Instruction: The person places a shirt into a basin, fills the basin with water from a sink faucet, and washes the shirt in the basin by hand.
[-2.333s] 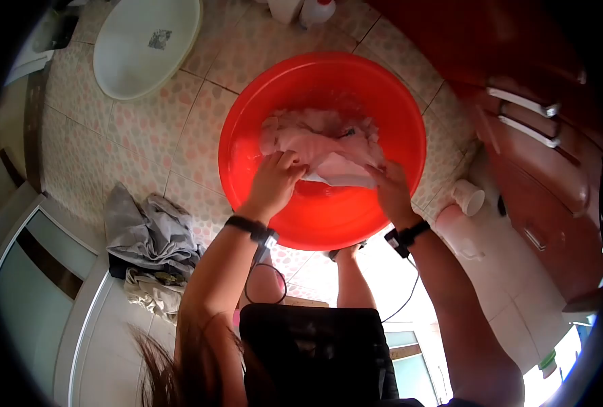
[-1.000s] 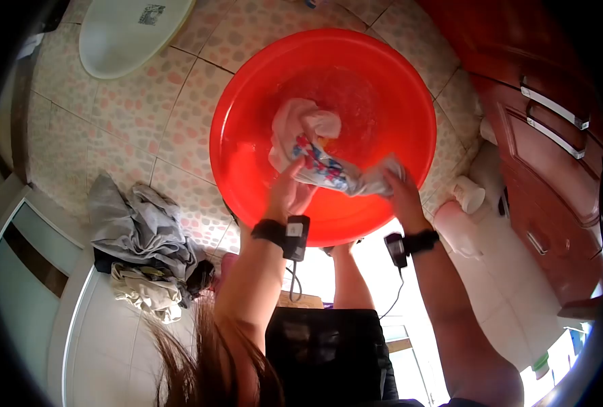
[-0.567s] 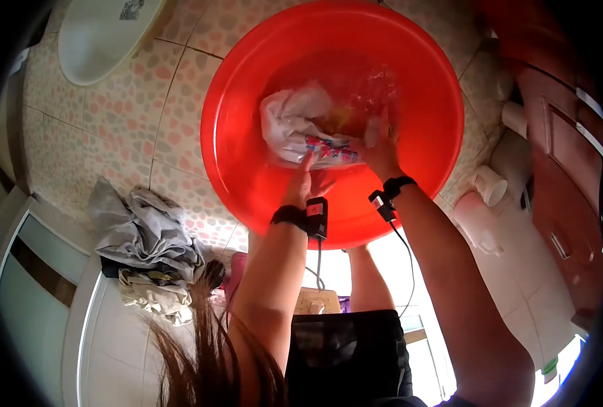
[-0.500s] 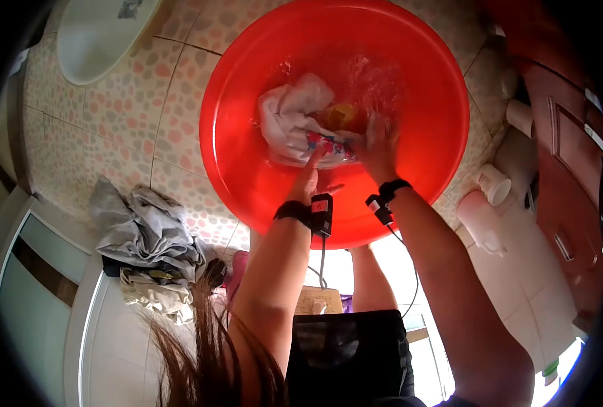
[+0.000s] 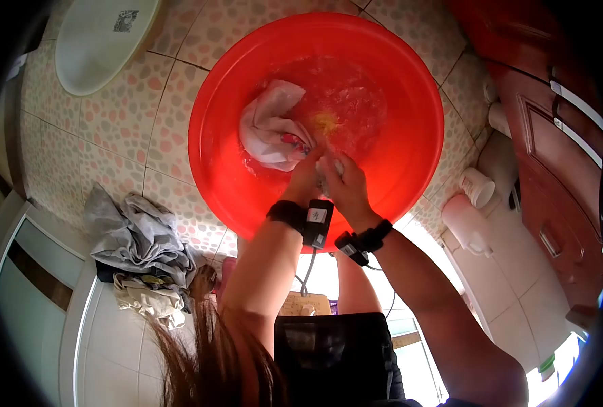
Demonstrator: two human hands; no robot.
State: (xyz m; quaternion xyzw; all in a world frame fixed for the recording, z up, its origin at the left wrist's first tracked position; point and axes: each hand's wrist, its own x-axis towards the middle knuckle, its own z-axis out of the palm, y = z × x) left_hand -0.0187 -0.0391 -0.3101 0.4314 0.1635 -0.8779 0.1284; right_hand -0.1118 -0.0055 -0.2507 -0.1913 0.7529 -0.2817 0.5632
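Observation:
A big red tub (image 5: 417,146) holds water, and a pale garment (image 5: 266,129) with a red-and-blue patch lies bunched in its left half. My left hand (image 5: 306,179) is closed on the near end of the garment. Right beside it, my right hand (image 5: 347,182) is also closed, with a fold of the wet cloth between the two hands. Both hands are near the middle of the tub, over its near side. A blurred yellow patch (image 5: 325,122) shows in the rippled water beyond them; I cannot make out what it is.
Grey clothes (image 5: 135,227) and a cream cloth (image 5: 149,298) lie piled on the floor at left. A pale basin (image 5: 98,51) sits at upper left. To the right are a pink jug (image 5: 463,220), a white cup (image 5: 478,188) and a reddish cabinet (image 5: 546,169).
My right hand has come in from the right, out of the splashing water, and closed beside my left. Both hands have drawn nearer to me with the cloth, and the view has shifted slightly.

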